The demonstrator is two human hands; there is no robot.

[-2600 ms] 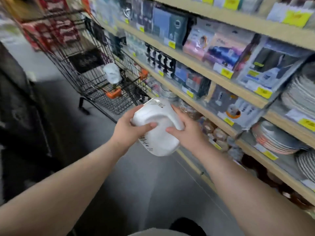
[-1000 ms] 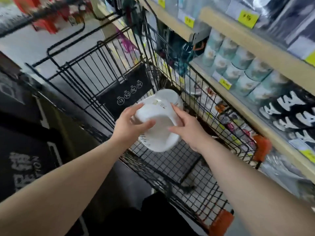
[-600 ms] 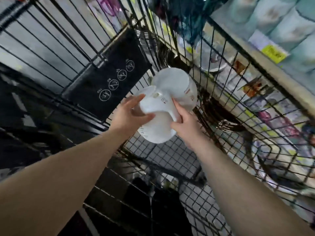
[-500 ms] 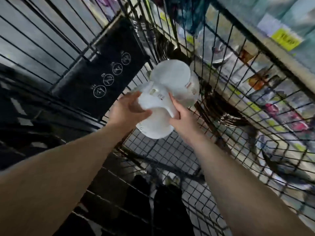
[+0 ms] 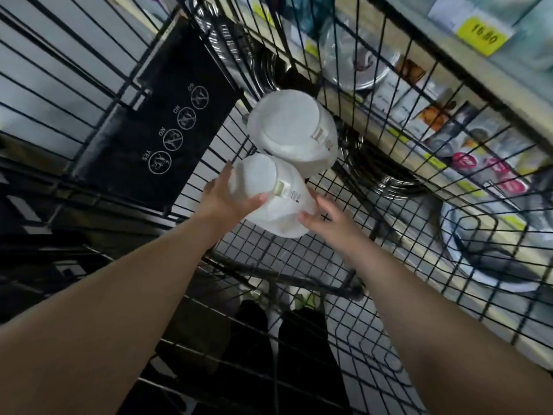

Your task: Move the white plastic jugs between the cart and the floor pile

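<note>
head view: my left hand (image 5: 223, 199) curls round the near white package (image 5: 269, 196), thumb on top, holding it inside the black wire cart (image 5: 389, 121). my right hand (image 5: 326, 218) is spread, fingertips just touching its right side. a second white package (image 5: 291, 130) lies touching it, just beyond.

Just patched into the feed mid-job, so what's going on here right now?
A person leans over a black wire shopping cart beside store shelves. The left hand grips a white wrapped bundle low inside the cart, and the right hand touches its other side with relaxed fingers. A second white bundle lies in the cart right behind it, the two apparently touching. A yellow price tag shows on the shelf edge.
</note>
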